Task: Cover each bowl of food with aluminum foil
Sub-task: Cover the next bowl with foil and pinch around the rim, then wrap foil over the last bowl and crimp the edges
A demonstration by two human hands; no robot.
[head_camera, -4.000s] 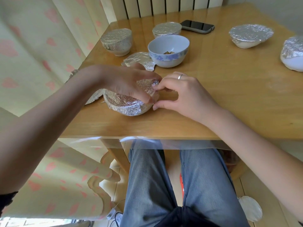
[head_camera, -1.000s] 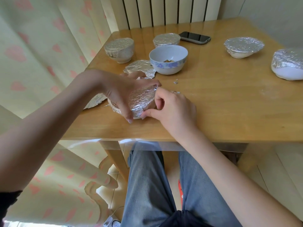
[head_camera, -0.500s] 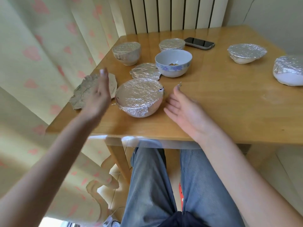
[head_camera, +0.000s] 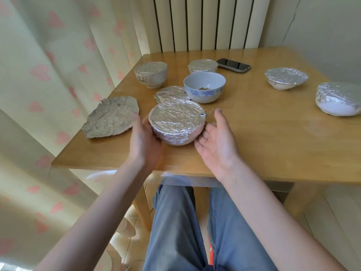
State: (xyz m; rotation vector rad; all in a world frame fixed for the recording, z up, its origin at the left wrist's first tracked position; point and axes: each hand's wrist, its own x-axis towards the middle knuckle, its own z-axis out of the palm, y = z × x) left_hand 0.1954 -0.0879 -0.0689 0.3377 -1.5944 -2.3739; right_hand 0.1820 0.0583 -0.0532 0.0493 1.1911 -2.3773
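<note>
Centrally, near the front edge of the smooth wooden bench [head_camera: 263,122], a round bowl [head_camera: 176,140] is being cupped between the left hand [head_camera: 143,140] and the right hand [head_camera: 215,141]. Its top is being sealed by crinkled, shiny foil [head_camera: 176,116], pressed flat and folded down over the rim. The fingers of both hands are being held loosely spread against its sides, not clenched. Behind it, an uncovered bowl [head_camera: 204,88] with a blue pattern is being left open, brown bits lying inside. Two loose, wrinkled sheets [head_camera: 112,119] are lying nearby. Four other wrapped bowls [head_camera: 151,74] are standing farther back.
</note>
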